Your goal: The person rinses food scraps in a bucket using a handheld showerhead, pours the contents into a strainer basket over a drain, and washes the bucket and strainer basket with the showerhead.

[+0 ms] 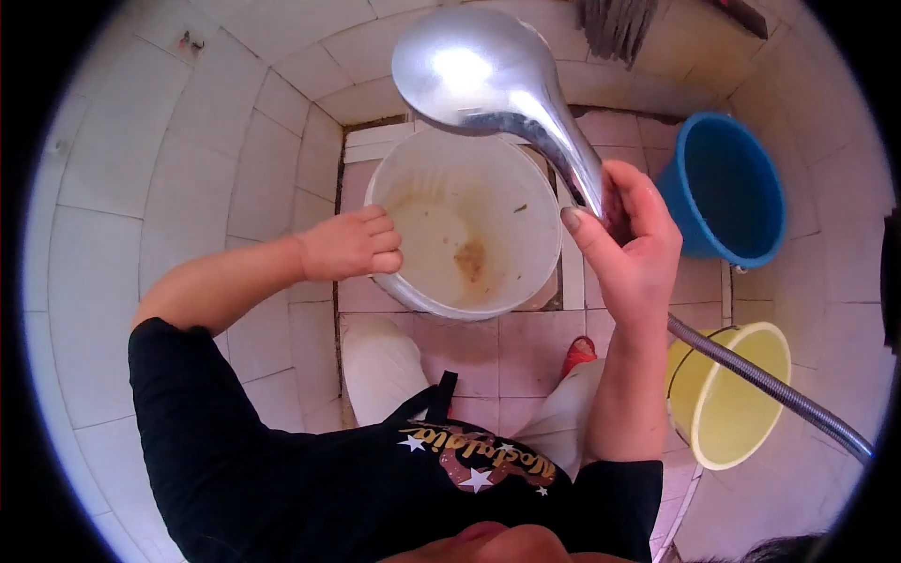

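A large white bucket [441,305] stands on the tiled floor, with brownish stains and small bits of debris inside. My left hand [355,244] is closed over the bucket's left rim. Raised above the bucket's right side, my right hand [633,230] is wrapped round the handle of a silver shower head [479,70]. The head's shiny rounded back faces the camera, so its spray face is hidden. From below that hand a ribbed metal hose [779,389] runs down to the lower right.
A blue bucket [683,188] with dark contents stands at the right, by the wall. Nearer, a pale yellow bucket [741,413] is partly crossed by the hose. Tiled walls [113,281] rise around. A red shoe [580,353] shows on the pink floor.
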A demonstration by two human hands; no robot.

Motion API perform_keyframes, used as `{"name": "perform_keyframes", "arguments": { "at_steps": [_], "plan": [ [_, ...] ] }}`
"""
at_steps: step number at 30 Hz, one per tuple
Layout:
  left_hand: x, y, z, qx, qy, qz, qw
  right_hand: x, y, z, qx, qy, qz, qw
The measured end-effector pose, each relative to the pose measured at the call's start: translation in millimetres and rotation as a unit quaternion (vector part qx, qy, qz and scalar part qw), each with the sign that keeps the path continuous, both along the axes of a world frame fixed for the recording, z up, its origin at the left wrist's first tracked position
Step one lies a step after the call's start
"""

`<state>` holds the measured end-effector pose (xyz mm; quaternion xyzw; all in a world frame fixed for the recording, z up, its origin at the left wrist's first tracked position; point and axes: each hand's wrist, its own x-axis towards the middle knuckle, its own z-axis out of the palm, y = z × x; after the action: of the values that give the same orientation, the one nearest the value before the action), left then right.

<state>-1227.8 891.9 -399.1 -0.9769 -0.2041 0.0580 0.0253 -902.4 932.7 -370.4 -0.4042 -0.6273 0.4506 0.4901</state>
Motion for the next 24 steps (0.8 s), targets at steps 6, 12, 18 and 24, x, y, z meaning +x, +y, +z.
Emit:
{"name": "perform_keyframes", "arguments": {
  "at_steps": [6,12,18,24],
  "plan": [
    [0.9,-1.1,-1.9,0.015,-0.005,-0.016,1.0,2.6,-9.0,-7.6,0.095,-0.053,-0.022,0.994],
    [3.5,-3.4,-2.4,0.035,-0.029,0.006,0.999,9.3,-9.3,-10.7,0.114,-0.065,-0.072,0.989],
    [-14.5,3.6,-2.9,0.045,-0.036,0.013,0.998,-0.2,-7.6,-9.0,0.068,-0.113,-0.093,0.987],
    [-12.9,13.0,-4.9,0.052,-0.023,0.019,0.998,14.5,-3.4,-18.6,0.012,-0.172,-0.088,0.981]
  ]
}}
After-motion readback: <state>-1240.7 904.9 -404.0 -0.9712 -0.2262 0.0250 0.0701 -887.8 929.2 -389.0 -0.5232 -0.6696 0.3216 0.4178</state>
